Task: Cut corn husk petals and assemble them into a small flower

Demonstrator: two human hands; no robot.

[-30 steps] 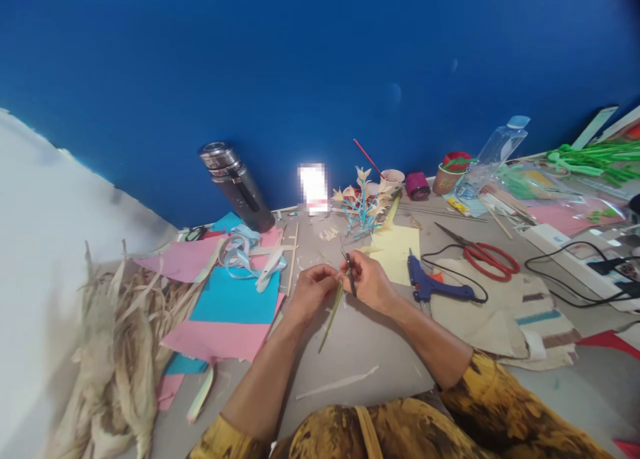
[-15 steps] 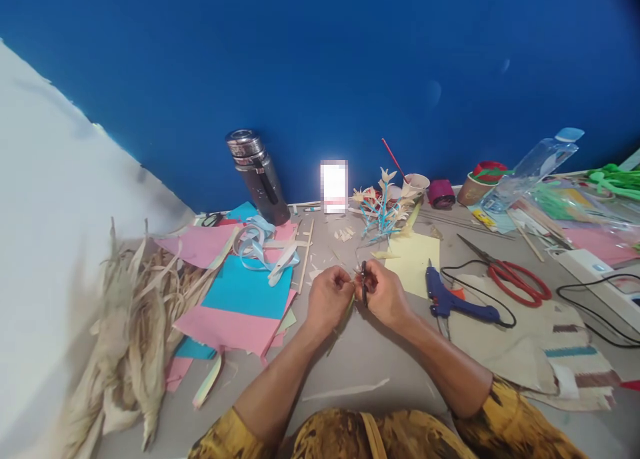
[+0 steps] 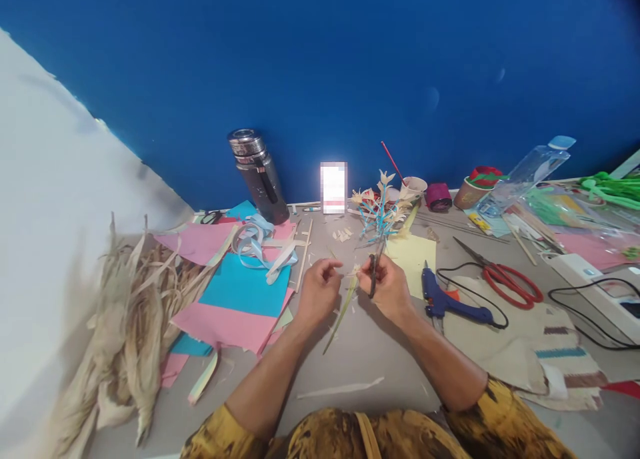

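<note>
Your right hand (image 3: pixel 391 291) has its fingers closed around the small dark scissors (image 3: pixel 373 277), and the blades point up toward the pale flowers (image 3: pixel 384 209) on blue stems. A thin green strip (image 3: pixel 342 313) slants over the table (image 3: pixel 370 352) between your hands, with its top end at your right fingertips. Your left hand (image 3: pixel 319 291) is just beside it, fingers curled; I can't tell if their tips touch. The blue glue gun (image 3: pixel 453 305) lies to your right, near the red-handled scissors (image 3: pixel 513 284).
</note>
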